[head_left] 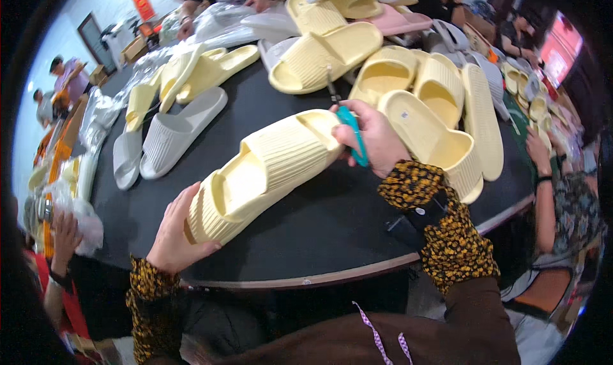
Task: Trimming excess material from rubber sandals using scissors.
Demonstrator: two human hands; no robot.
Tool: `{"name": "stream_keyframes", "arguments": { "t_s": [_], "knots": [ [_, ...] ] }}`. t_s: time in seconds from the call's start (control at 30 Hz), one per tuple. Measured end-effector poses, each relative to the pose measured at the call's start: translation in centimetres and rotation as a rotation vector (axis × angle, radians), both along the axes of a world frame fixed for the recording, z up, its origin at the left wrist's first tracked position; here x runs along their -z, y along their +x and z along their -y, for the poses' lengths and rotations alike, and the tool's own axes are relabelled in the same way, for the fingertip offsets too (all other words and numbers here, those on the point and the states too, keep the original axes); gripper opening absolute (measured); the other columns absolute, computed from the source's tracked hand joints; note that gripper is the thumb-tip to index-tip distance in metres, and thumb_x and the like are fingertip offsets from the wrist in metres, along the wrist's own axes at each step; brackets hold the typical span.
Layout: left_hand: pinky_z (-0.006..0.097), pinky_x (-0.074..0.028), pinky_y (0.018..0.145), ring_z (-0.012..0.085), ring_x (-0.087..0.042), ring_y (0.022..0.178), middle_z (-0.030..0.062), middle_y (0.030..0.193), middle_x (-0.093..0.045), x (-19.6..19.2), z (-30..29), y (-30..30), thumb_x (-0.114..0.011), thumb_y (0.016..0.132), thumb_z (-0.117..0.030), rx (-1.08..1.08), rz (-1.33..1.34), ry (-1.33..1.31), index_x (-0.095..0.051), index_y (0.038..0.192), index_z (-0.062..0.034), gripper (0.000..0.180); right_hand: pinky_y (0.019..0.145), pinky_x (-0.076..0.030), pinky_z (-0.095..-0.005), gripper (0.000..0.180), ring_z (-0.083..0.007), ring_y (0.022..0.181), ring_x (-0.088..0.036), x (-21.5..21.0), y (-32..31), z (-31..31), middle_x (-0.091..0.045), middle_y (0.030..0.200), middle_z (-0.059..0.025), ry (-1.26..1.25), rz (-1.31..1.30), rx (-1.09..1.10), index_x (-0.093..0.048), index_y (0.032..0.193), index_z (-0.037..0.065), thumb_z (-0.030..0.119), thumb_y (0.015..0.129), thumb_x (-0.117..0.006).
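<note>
Matte blk bench (357,237) thru mid-frame. Foam-look, ribbed pale-yellow slide sandals (287,157), nested pair, at ctr. Ribbed grey slide sandal (169,141), upper left. R hand (377,135), right of ctr, wrapped on scissors (347,117) & pair's end; L hand (175,231), lower left, cupping other end. Scissors: teal loops, slim blades up.

Fairly bright, diffuse indoor light pales the inside of the held, ribbed pale yellow slipper (284,154) nearly to white. Crumpled clear plastic sheeting (220,22) glints; a rectangular bright pink panel (562,49) glares at right. Fisheye distortion bows the matte black surface (357,228); black vignetting rings everything, and distant areas look soft.
</note>
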State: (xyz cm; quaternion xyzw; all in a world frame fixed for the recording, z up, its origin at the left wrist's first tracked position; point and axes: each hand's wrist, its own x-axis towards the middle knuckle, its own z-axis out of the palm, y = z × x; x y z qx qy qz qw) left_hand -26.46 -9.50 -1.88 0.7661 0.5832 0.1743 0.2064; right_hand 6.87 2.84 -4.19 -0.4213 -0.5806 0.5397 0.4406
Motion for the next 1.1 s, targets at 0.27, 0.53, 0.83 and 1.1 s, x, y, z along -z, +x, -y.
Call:
{"name": "stream_keyframes", "arguments": {
  "t_s": [0.27,0.53,0.83,1.1],
  "knots": [
    [0.036,-0.035,0.096,0.0260,-0.045,0.114,0.0182,0.125,-0.045,2.0,0.6,-0.1,-0.071,0.060,-0.019,-0.072,0.292,0.036,-0.025,0.135,0.0048,0.090,0.039,-0.044,-0.0214,0.047,-0.0106,0.052,-0.055,0.6,-0.4,0.4,-0.058,0.079,-0.0080,-0.050,-0.265,0.061,-0.045,0.113,-0.003,0.022,0.079,-0.065],
    [0.031,-0.035,0.097,0.0214,-0.046,0.114,0.0142,0.127,-0.044,0.0,-4.4,5.5,-0.053,0.072,-0.018,-0.095,0.935,-0.076,-0.029,0.134,0.0044,0.071,0.042,-0.041,-0.0208,0.045,-0.0097,0.052,-0.054,-2.0,0.5,2.2,-0.055,0.072,-0.0058,0.132,-0.485,0.113,-0.041,0.117,0.000,0.018,0.082,-0.063],
    [0.026,-0.044,0.083,0.0166,-0.055,0.098,0.0128,0.112,-0.056,-2.3,-18.5,19.8,-0.062,0.083,-0.022,0.028,1.034,-0.102,-0.034,0.131,0.0029,0.062,0.044,-0.041,-0.0194,0.045,-0.0094,0.055,-0.055,-2.0,0.3,2.3,-0.058,0.075,-0.0057,0.242,-0.497,0.177,-0.040,0.120,0.003,0.010,0.081,-0.062],
    [0.034,-0.047,0.080,0.0267,-0.060,0.093,0.0238,0.099,-0.060,-1.7,-22.1,26.5,-0.060,0.083,-0.029,0.202,0.795,0.148,-0.044,0.121,0.0048,0.053,0.043,-0.042,-0.0221,0.040,-0.0109,0.051,-0.053,-2.5,0.0,2.6,-0.057,0.071,-0.0078,0.160,-0.629,0.266,-0.046,0.115,0.004,0.018,0.082,-0.062]
  ]
}}
